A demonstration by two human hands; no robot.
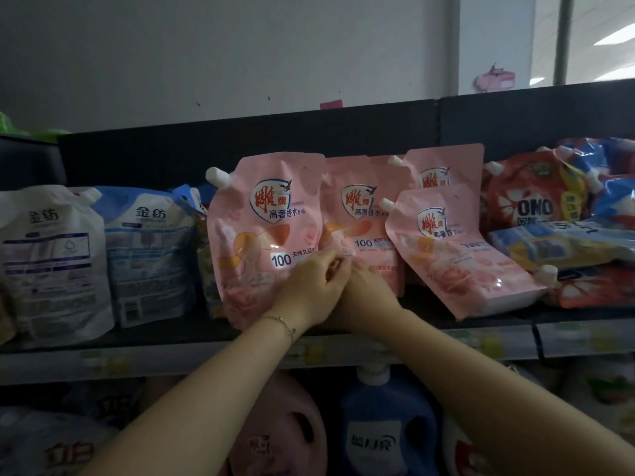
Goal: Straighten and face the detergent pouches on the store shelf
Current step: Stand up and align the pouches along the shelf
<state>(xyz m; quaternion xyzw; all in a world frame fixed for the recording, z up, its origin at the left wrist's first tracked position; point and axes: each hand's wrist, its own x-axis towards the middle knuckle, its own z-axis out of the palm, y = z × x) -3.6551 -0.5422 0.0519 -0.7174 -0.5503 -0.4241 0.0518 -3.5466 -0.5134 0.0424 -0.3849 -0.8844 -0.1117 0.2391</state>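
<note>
Several pink detergent pouches stand on the dark shelf (192, 333). The leftmost pink pouch (261, 214) is upright with its white spout at the upper left. A second pink pouch (360, 214) stands beside it, partly overlapped. A third pink pouch (446, 262) leans forward and slumps toward the shelf's edge, and a fourth (446, 166) stands behind it. My left hand (316, 280) has its fingers curled at the seam between the first two pouches, pinching the leftmost pouch's right edge. My right hand (367, 290) lies against the second pouch's lower left, its fingers hidden behind my left hand.
Two white and blue pouches (51, 262) (147, 249) stand at the left. A red OMO pouch (529, 197) and flat blue packs (567, 242) pile at the right. Below the shelf's price rail (206, 359) stand a blue bottle (385, 424) and a pink bottle (281, 438).
</note>
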